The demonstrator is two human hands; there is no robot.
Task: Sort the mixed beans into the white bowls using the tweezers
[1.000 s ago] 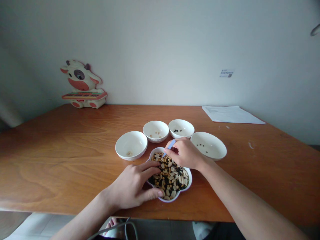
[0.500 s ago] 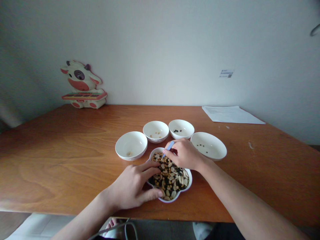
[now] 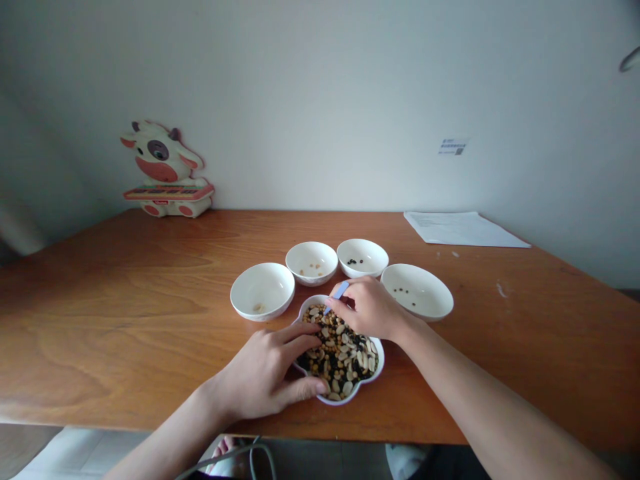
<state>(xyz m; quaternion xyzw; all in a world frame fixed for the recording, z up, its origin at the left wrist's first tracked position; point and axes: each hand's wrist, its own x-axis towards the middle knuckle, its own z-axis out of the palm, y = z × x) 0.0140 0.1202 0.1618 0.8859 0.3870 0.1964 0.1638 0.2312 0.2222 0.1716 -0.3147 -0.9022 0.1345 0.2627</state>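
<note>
A white flower-shaped dish (image 3: 381, 363) with a lilac rim stands near the table's front edge. It is full of mixed peanuts (image 3: 347, 388), yellow kernels and dark seeds. My left hand (image 3: 267, 373) grips the dish at its left side, thumb at the near rim and fingers bent over the edge onto the mix. Above the dish's far right part, my right hand (image 3: 373, 308) pinches lilac tweezers (image 3: 341, 290), tip down among the kernels. My fingers partly hide the tweezers, so whether the tip holds anything cannot be made out.
Behind the dish curve white bowls: the left bowl (image 3: 263, 283) with pale pieces, another bowl (image 3: 311, 257) with yellowish kernels, a third bowl (image 3: 363, 250) and the right bowl (image 3: 425, 287) with dark seeds. Papers (image 3: 465, 228) and a cow toy keyboard (image 3: 167, 173) lie farther back.
Almost nothing differs. The tweezers' tip has shifted very slightly to the left; both hands and the dish stay where they were.
</note>
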